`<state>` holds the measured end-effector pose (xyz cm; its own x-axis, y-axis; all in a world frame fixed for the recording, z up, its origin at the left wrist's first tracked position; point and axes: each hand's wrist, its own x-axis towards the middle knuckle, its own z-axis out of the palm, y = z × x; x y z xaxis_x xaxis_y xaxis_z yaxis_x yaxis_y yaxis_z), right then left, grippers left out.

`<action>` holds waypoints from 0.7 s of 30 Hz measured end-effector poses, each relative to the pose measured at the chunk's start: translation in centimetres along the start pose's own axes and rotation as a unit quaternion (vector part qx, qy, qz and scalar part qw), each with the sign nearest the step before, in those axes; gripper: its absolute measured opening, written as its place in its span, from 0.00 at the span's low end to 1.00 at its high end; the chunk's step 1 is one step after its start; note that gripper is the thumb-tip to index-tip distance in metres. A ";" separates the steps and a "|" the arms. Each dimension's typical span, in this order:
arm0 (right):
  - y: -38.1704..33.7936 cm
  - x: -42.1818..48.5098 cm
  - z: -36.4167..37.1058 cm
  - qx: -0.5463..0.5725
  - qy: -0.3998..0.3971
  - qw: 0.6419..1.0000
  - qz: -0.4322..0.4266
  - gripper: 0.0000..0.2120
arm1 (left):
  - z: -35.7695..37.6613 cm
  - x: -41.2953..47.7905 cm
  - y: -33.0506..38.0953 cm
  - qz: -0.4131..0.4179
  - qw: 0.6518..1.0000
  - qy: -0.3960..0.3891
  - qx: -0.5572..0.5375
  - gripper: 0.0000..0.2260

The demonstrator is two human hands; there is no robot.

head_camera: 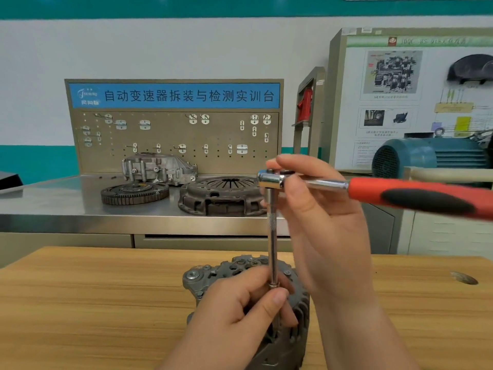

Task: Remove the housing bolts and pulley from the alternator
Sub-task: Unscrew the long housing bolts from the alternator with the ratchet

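A training workshop fills the frame: a steel bench with a pegboard across the upper left, and in the lower half a pale wooden tabletop (80, 303). On it, at lower centre, stands the dark grey ribbed cast-metal alternator (298, 316).

A slim chrome extension bar (272, 241) rises upright from the alternator to the head of a chrome ratchet wrench with a red-and-black handle (416, 194), which juts toward the right edge of the frame.

The left hand (240, 313) is closed around the foot of the bar, directly over the housing, covering the socket and the bolt. The right hand (309, 206) pinches the ratchet head between fingertips and thumb; nothing grips the handle.

The risk, as I judge it: with so tall a bar and only a fingertip hold on top, any sideways pull could tilt the bar, letting the socket slip off and round the bolt. The alternator rests unclamped, so it could also twist or tip on the tabletop.
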<state>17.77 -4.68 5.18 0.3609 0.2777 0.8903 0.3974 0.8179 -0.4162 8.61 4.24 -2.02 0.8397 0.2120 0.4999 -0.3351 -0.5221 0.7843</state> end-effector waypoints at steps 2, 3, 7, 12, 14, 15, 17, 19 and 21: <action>-0.1 -0.1 -0.1 -0.082 -0.006 0.995 -0.055 0.11 | -0.2 0.0 -0.1 -0.003 1.000 -0.006 -0.027 0.13; 0.0 -0.2 0.0 -0.085 -0.001 0.995 -0.050 0.11 | -0.2 0.0 -0.2 -0.003 0.999 -0.010 -0.037 0.13; 0.0 -0.3 0.9 0.129 0.034 0.987 0.091 0.12 | -0.3 0.1 -0.2 0.012 0.999 -0.013 -0.029 0.13; -0.1 -0.2 0.8 0.288 0.061 0.941 0.170 0.16 | -0.5 0.1 0.2 0.024 1.000 -0.012 0.005 0.13; 0.1 -0.3 0.7 0.230 0.072 0.962 0.131 0.11 | -0.5 0.1 0.2 0.020 1.000 -0.009 0.006 0.15; 0.0 -0.4 0.6 0.173 0.076 0.977 0.096 0.08 | -0.5 0.1 0.2 0.017 1.000 -0.006 0.011 0.15; -0.2 -0.6 0.5 -0.018 0.097 0.995 -0.026 0.08 | -0.4 0.2 0.1 0.013 1.000 -0.005 0.022 0.15; 0.1 -0.9 0.6 -0.198 0.105 0.965 -0.135 0.10 | -0.4 0.2 0.0 0.018 0.999 -0.001 0.032 0.15; 0.1 -1.1 1.2 -0.202 0.115 0.965 -0.118 0.09 | -0.3 0.2 -0.2 0.021 0.999 0.004 0.029 0.15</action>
<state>16.36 -4.26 4.35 0.3802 -0.0499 0.9235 0.7714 0.5680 -0.2869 8.71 4.67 -1.93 0.8220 0.1945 0.5353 -0.3451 -0.5775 0.7398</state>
